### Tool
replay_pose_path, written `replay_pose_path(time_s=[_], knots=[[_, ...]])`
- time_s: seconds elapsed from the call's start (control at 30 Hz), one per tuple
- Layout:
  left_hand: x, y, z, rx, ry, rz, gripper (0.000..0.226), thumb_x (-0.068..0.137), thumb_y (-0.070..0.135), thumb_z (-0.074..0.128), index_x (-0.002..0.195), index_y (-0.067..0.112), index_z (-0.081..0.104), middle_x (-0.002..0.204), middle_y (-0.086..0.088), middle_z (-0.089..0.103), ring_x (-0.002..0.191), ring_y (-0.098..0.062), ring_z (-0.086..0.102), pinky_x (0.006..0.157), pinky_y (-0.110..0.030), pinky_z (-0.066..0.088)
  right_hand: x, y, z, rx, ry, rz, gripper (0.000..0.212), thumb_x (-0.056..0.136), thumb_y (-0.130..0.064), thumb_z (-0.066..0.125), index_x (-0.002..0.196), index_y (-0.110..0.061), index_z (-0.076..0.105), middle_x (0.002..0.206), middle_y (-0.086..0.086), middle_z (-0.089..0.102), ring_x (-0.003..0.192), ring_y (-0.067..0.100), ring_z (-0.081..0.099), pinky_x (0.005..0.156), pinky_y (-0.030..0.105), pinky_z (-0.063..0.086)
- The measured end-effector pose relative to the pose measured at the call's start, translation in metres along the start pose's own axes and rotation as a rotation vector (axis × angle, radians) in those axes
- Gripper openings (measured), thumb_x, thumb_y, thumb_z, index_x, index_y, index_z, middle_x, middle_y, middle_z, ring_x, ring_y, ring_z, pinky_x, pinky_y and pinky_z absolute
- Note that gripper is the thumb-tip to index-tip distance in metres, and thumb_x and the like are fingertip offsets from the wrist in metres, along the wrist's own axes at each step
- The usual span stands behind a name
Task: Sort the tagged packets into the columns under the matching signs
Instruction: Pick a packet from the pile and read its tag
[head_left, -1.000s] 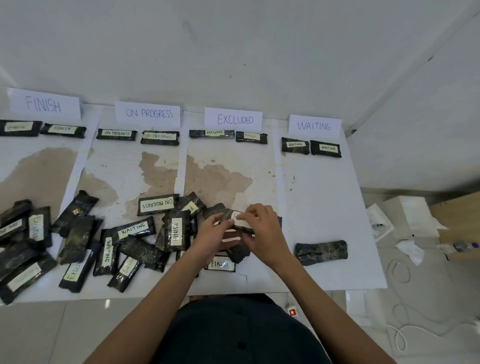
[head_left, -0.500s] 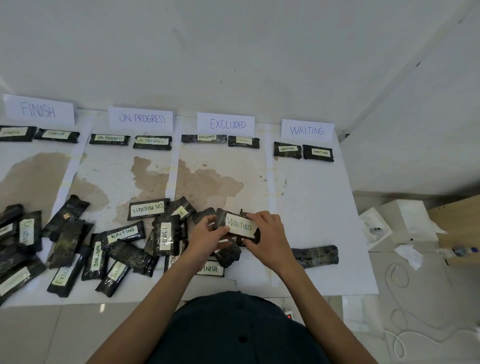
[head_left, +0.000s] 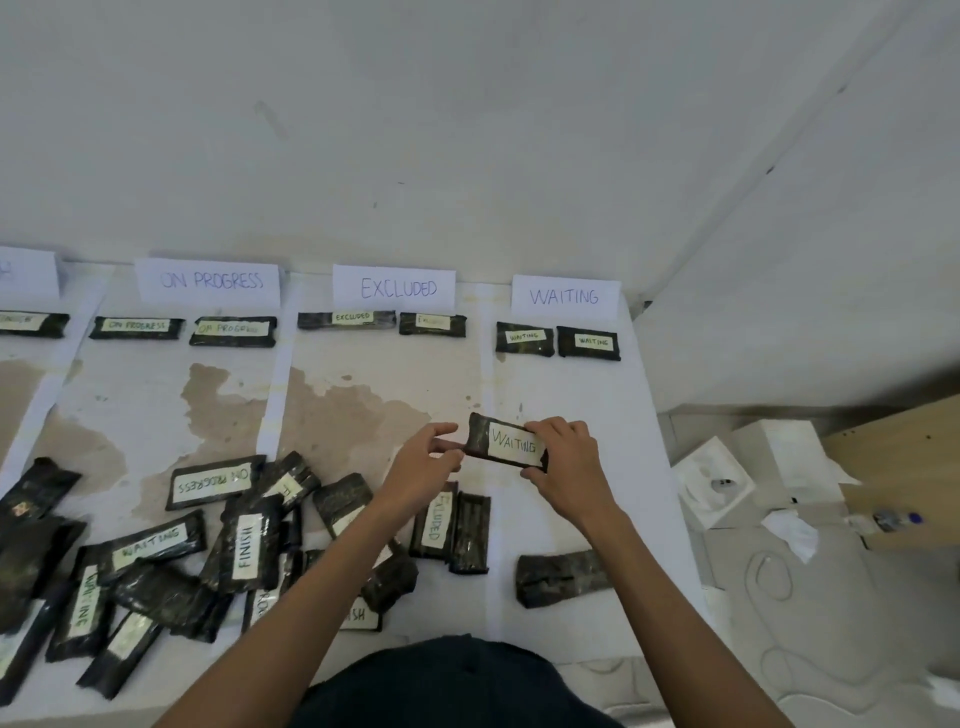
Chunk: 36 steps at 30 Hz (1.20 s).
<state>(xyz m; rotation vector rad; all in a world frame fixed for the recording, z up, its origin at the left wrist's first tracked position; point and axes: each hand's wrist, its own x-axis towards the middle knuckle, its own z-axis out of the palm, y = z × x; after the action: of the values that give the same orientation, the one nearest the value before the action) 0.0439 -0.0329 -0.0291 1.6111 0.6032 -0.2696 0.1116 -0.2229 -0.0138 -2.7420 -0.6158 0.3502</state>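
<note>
WAITING packet (head_left: 511, 444) has come up out of the pile (head_left: 249, 540) and moved toward 1 o'clock. It is now over the seam between the EXCLUDED and WAITING columns. Its tag was half hidden 1 s ago, then turned face-up, and now reads fully. Left hand (head_left: 423, 465) is down to pinching just the 9 o'clock end. Right hand (head_left: 569, 462) travelled along, gripping the 3 o'clock end. With the hands off the pile, an EXCLUDED-tagged packet (head_left: 435, 525) now shows there. View swung right: FINISH sign (head_left: 26, 273) is cut off at 9 o'clock.
</note>
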Motion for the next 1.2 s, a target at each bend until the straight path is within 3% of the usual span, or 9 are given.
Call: replay_pose_path(time_s=[0.17, 0.33, 0.53, 0.63, 0.77, 0.93, 1.07, 1.2], knots=[[0.057, 0.016, 0.011, 0.251, -0.018, 0.052, 0.036, 0.091, 0.018, 0.053, 0.126, 0.025, 0.049, 0.11, 0.003, 0.063, 0.088, -0.013, 0.061, 0.065, -0.021, 0.043, 0.047, 0.042, -0.005, -0.055, -0.059, 0.034, 0.056, 0.081, -0.024, 0.07, 0.132, -0.019, 0.048, 0.129, 0.0, 0.051, 0.114, 0.024, 0.039, 0.091, 0.035, 0.035], [0.112, 0.026, 0.023, 0.388, -0.049, 0.06, 0.038, 0.091, 0.019, 0.053, 0.128, 0.024, 0.048, 0.116, 0.0, 0.059, 0.094, -0.015, 0.057, 0.065, -0.019, 0.043, 0.099, 0.067, 0.004, -0.043, -0.104, 0.035, 0.056, 0.082, -0.023, 0.07, 0.132, -0.019, 0.048, 0.128, 0.002, 0.051, 0.114, 0.024, 0.039, 0.09, 0.033, 0.033], [0.169, 0.034, 0.045, 0.579, -0.078, 0.136, 0.056, 0.091, 0.016, 0.052, 0.143, 0.017, 0.033, 0.133, -0.01, 0.045, 0.108, -0.026, 0.054, 0.092, -0.036, 0.047, 0.156, 0.085, 0.021, -0.032, -0.126, 0.022, 0.057, 0.08, -0.022, 0.072, 0.132, -0.018, 0.049, 0.128, 0.002, 0.051, 0.115, 0.026, 0.039, 0.093, 0.035, 0.033], [0.188, 0.033, 0.055, 0.837, -0.039, 0.277, 0.066, 0.089, 0.016, 0.052, 0.148, 0.02, 0.022, 0.148, -0.012, 0.029, 0.119, -0.032, 0.045, 0.091, -0.043, 0.048, 0.176, 0.095, 0.026, -0.037, -0.11, 0.017, 0.058, 0.077, -0.019, 0.073, 0.131, -0.018, 0.051, 0.127, 0.003, 0.052, 0.113, 0.026, 0.04, 0.091, 0.035, 0.033], [0.208, 0.026, 0.065, 1.107, 0.0, 0.547, 0.065, 0.079, 0.016, 0.066, 0.139, 0.018, 0.042, 0.145, -0.018, 0.038, 0.115, -0.039, 0.05, 0.085, -0.045, 0.05, 0.191, 0.106, 0.033, -0.008, -0.086, -0.015, 0.058, 0.074, -0.018, 0.076, 0.128, -0.018, 0.055, 0.122, 0.004, 0.054, 0.11, 0.027, 0.042, 0.089, 0.036, 0.037], [0.222, 0.019, 0.074, 1.24, 0.017, 0.635, 0.063, 0.074, 0.023, 0.076, 0.132, 0.021, 0.052, 0.136, -0.02, 0.049, 0.116, -0.042, 0.053, 0.091, -0.048, 0.048, 0.196, 0.115, 0.034, 0.11, 0.019, -0.071, 0.057, 0.067, -0.027, 0.082, 0.119, -0.017, 0.061, 0.115, 0.007, 0.054, 0.104, 0.024, 0.046, 0.09, 0.035, 0.04], [0.227, 0.011, 0.077, 1.263, 0.05, 0.68, 0.056, 0.079, 0.024, 0.071, 0.131, 0.019, 0.053, 0.138, -0.021, 0.048, 0.121, -0.042, 0.05, 0.096, -0.048, 0.045, 0.194, 0.128, 0.034, 0.158, 0.264, 0.105, 0.038, 0.08, -0.023, 0.072, 0.114, -0.009, 0.064, 0.115, 0.013, 0.055, 0.108, 0.029, 0.05, 0.09, 0.039, 0.043], [0.231, 0.009, 0.079, 1.244, 0.088, 0.689, 0.05, 0.081, 0.027, 0.069, 0.129, 0.019, 0.055, 0.137, -0.02, 0.049, 0.121, -0.04, 0.051, 0.095, -0.047, 0.046, 0.198, 0.143, 0.035, 0.128, 0.192, 0.245, 0.034, 0.086, -0.014, 0.064, 0.12, -0.004, 0.062, 0.133, 0.022, 0.048, 0.124, 0.039, 0.043, 0.095, 0.05, 0.044]])
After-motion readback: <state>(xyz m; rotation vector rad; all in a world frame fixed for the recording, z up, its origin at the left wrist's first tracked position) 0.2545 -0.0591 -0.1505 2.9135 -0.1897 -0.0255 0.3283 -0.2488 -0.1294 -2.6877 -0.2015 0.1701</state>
